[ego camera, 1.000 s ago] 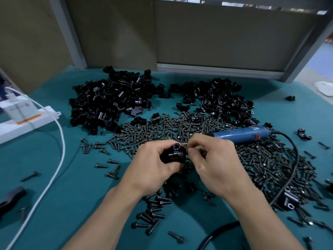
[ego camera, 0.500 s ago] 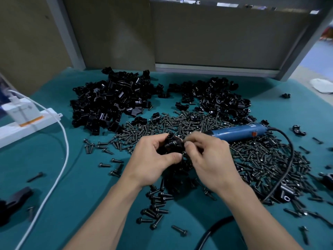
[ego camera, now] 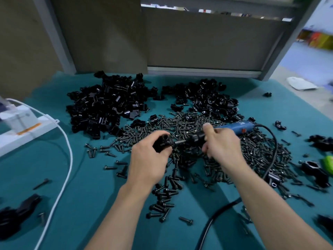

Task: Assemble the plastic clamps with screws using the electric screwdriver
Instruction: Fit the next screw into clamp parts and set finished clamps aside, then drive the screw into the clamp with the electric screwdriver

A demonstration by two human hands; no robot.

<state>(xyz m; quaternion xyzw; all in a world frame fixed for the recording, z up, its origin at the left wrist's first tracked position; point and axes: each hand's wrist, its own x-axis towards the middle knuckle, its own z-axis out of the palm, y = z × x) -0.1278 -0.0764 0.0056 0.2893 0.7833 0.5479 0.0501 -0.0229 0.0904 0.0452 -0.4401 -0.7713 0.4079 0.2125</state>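
My left hand (ego camera: 149,159) grips a black plastic clamp (ego camera: 163,141) above the screw pile. My right hand (ego camera: 222,143) grips the blue electric screwdriver (ego camera: 237,127) by its black front end, with the tip pointed left at the clamp. A wide spread of black screws (ego camera: 180,125) lies under both hands on the teal table (ego camera: 90,195). Two heaps of black clamp parts sit behind, one heap (ego camera: 106,105) at the left and another heap (ego camera: 209,98) at the right.
The screwdriver's black cable (ego camera: 270,141) loops right and back toward me. A white power strip (ego camera: 23,130) with a white cable (ego camera: 66,159) lies at the left. Loose clamps (ego camera: 313,170) and a green object (ego camera: 328,163) lie at the right; a black part (ego camera: 16,212) sits front left.
My right hand has let go of the small screw at the clamp and taken hold of the screwdriver. The two hands have moved apart, with the tool tip now at the clamp.
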